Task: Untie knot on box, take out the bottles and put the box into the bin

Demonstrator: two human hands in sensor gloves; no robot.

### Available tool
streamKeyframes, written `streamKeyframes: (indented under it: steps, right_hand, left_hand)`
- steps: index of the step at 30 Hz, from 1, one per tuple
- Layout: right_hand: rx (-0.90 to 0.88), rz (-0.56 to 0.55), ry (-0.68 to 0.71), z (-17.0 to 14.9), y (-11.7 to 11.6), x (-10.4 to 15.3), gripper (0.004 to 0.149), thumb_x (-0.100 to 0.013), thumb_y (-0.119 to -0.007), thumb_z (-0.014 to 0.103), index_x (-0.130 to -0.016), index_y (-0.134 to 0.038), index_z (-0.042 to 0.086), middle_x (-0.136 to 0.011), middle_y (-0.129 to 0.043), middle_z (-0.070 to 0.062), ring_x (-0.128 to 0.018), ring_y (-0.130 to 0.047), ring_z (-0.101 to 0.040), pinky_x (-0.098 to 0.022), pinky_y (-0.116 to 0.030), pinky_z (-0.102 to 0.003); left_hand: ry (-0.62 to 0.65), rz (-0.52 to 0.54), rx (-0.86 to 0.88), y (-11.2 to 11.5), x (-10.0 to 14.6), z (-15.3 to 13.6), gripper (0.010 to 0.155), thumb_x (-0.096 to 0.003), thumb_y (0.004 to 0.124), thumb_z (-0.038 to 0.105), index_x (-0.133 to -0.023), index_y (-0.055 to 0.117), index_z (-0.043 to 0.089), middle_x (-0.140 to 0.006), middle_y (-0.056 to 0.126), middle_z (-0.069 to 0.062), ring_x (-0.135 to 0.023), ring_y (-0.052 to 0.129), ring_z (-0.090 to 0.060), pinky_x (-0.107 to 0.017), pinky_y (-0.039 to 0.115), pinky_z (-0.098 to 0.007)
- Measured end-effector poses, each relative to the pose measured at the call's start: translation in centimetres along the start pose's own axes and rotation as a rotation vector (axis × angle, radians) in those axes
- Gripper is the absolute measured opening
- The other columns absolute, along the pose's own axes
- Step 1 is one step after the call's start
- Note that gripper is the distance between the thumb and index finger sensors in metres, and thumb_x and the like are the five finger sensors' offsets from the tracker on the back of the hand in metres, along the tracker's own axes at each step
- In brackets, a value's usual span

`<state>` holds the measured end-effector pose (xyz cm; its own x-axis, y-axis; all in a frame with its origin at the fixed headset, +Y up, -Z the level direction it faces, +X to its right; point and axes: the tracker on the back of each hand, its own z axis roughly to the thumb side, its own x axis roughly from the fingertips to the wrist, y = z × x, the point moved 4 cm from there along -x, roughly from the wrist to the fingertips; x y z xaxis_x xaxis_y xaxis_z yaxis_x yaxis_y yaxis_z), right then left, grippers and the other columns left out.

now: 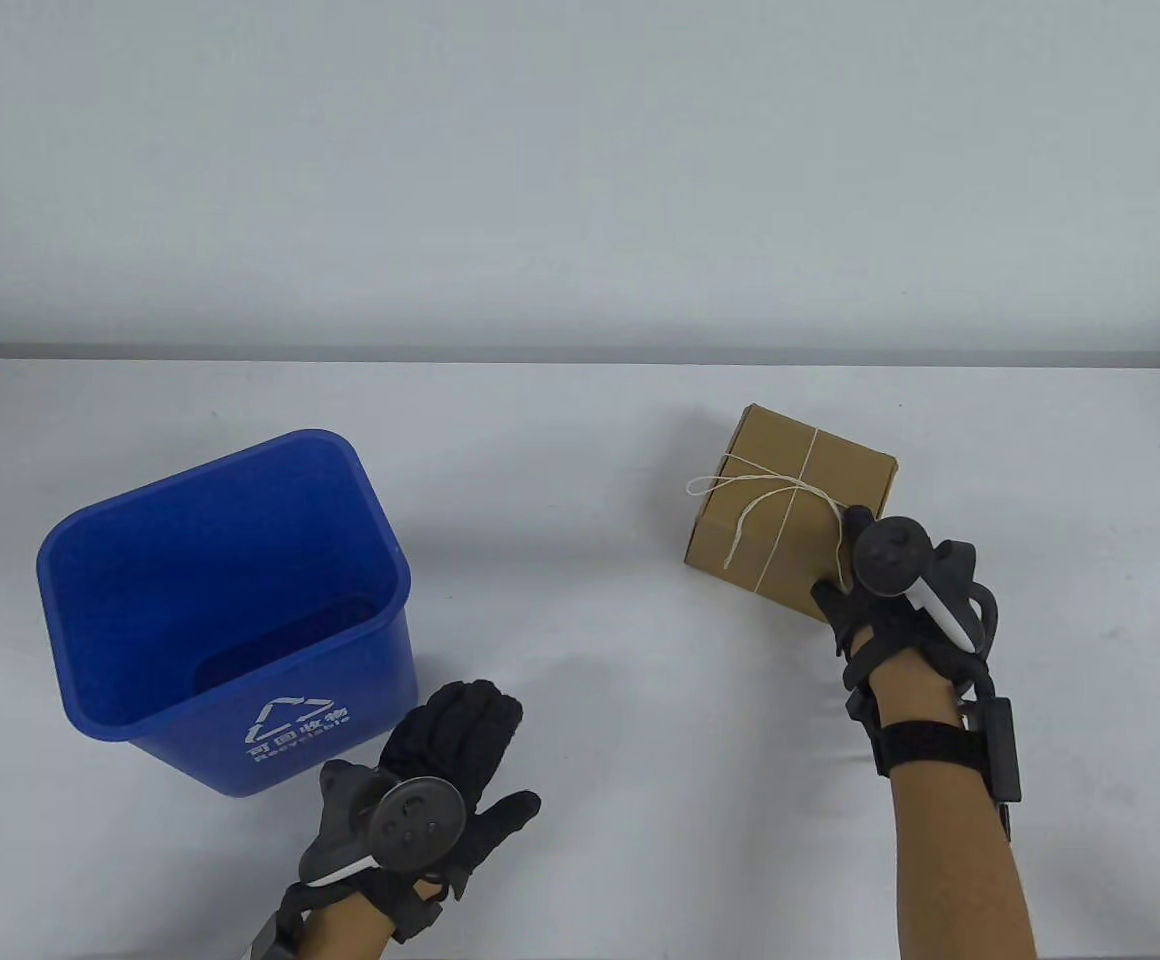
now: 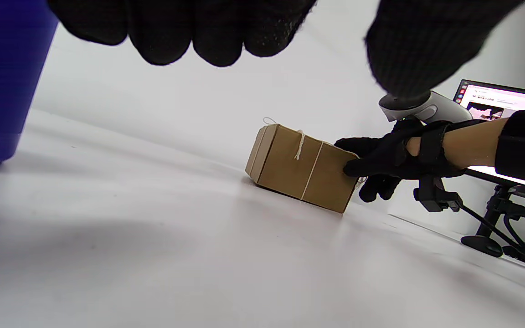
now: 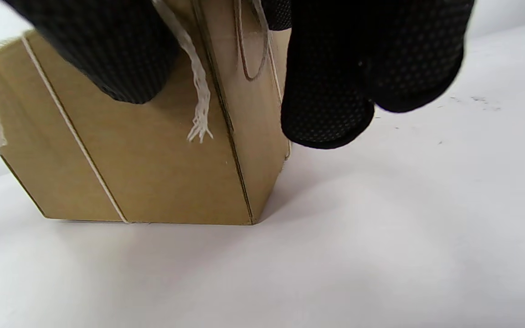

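Gloved fingers of the right hand curl around the near right corner of a cardboard box, thumb on one face and the others on the adjoining face, gripping it as it sits flat on the white desk. The forearm reaches straight in from the near edge, tracker uppermost. The left hand rests palm-down on the desk well to the left of those fingers, its own fingers relaxed and holding nothing, just beside a blue recycling bin.

The right wrist view alone shows a frayed end of the string hanging down the box's side between thumb and fingers; the left wrist view alone shows a lit monitor behind the right forearm (partly hidden). From above, the string crosses the lid, tied in a bow just beyond the gripping fingers. The box stands turned corner-on to the desk's edge, its long axis running from those fingers away and to the left.
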<state>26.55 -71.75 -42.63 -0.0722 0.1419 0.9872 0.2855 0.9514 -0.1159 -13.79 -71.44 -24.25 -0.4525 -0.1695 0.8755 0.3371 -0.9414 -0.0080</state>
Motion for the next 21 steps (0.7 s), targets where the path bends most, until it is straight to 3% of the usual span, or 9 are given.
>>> streamKeyframes:
  steps: [21]
  right_hand:
    - [-0.012,0.028,0.264,6.8,-3.2,3.7,0.081,-0.048,-0.073,0.048,-0.103,-0.017,0.027,-0.108,-0.028,-0.021,-0.064,-0.093,-0.033,-0.043,-0.079,-0.044]
  left_hand:
    - [-0.012,-0.002,-0.005,0.0,0.0,-0.2,0.087,-0.0463,0.073,0.062,-0.115,0.042,0.019,-0.117,0.046,-0.013,-0.107,0.054,-0.051,-0.073,0.051,-0.068]
